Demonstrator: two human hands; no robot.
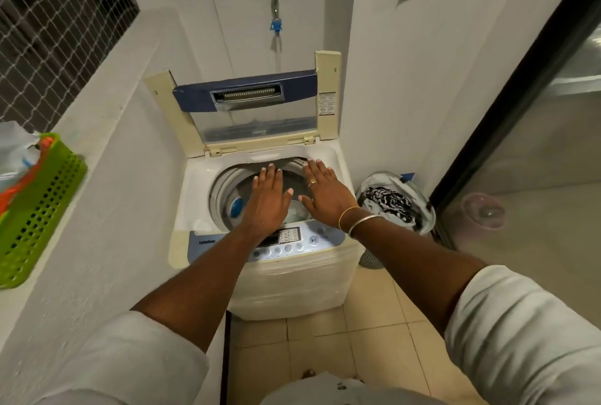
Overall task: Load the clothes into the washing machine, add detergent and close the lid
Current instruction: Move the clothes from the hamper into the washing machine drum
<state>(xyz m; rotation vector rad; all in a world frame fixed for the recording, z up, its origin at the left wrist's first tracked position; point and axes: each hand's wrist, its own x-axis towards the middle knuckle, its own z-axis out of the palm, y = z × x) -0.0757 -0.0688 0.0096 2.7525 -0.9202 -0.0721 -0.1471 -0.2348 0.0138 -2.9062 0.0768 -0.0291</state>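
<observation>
A white top-loading washing machine (279,281) stands in the corner with its folding lid (260,112) raised upright at the back. Its round drum opening (227,191) shows a blue filter on the inner wall. My left hand (268,199) and my right hand (325,191) stretch flat over the opening, fingers straight and spread, holding nothing. To the right of the machine a laundry basket (422,206) holds black-and-white patterned clothes (388,203). The bottom of the drum is hidden behind my hands.
A green plastic basket (39,209) with bags sits on the white ledge at the left. A blue tap (276,25) hangs on the wall behind the lid. A glass sliding door with a dark frame (507,105) runs along the right. Tiled floor (325,346) lies in front.
</observation>
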